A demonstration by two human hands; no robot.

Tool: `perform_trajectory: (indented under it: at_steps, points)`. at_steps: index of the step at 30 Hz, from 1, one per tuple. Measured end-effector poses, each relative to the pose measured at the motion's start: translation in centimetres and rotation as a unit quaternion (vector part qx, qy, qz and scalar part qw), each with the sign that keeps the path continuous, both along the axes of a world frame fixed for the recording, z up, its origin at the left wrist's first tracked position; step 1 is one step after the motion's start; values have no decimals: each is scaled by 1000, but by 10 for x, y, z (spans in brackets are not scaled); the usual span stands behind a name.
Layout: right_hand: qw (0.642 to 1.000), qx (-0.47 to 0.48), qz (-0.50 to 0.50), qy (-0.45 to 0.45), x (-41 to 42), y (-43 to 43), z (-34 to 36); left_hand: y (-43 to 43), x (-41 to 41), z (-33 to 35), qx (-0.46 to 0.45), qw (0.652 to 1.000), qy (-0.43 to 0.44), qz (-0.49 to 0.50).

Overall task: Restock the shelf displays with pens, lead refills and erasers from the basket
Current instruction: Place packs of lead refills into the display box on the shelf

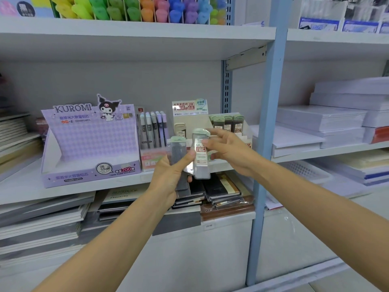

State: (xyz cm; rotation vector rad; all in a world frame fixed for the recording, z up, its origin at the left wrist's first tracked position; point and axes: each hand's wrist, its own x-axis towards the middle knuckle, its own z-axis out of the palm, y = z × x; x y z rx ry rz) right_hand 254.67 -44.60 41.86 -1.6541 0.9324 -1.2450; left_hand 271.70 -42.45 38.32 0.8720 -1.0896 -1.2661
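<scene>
My left hand point(168, 175) grips a bunch of lead refill cases with pale green caps; one case point(178, 151) stands up at its left. My right hand point(229, 150) pinches another case with a red-and-white label point(201, 157), which also touches my left thumb. Both hands hover in front of the cream lead refill display box point(189, 123) on the middle shelf. Three green-capped cases point(228, 123) stand in that box's back row. The purple Kuromi display box point(90, 144) to the left looks empty. The basket is out of view.
A small box of upright pencils point(152, 131) stands between the two displays. Notebooks point(221, 190) are stacked on the shelf below. A blue shelf upright point(265, 123) rises just right of my hands, with paper reams point(328, 123) beyond it. Coloured highlighters point(136, 9) fill the top shelf.
</scene>
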Motion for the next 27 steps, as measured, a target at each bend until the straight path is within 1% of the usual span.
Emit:
perform_trajectory:
  at_steps: [2,4,7,9,11,13,17,23,27]
  points:
    - [1000,12,23,5,-1,2,-3,0,-5,-1,11,1000,-24,-12]
    - [1000,-1,6,3,-7,2,1,-1,-7,0,37,998,-18,-42]
    - [996,-19,-81,-22,-28,-5,17,-5,-7,7,54,996,5,-68]
    - [986,-42,-161,-36,-46,-15,32,-7,-7,11,47,995,22,-80]
    - [973,-75,-216,-36,-61,-29,46,-9,-8,14,29,996,18,-86]
    - [967,-102,-232,-20,-67,-41,53,-11,-8,16,12,996,12,-91]
    - [960,-147,-235,30,-56,-63,48,-18,-6,16,-6,995,10,-97]
    - [936,-202,-260,125,-51,-82,32,-29,0,8,-23,995,5,-102]
    - [930,-193,-254,183,-56,-89,26,-34,1,6,-33,994,5,-102]
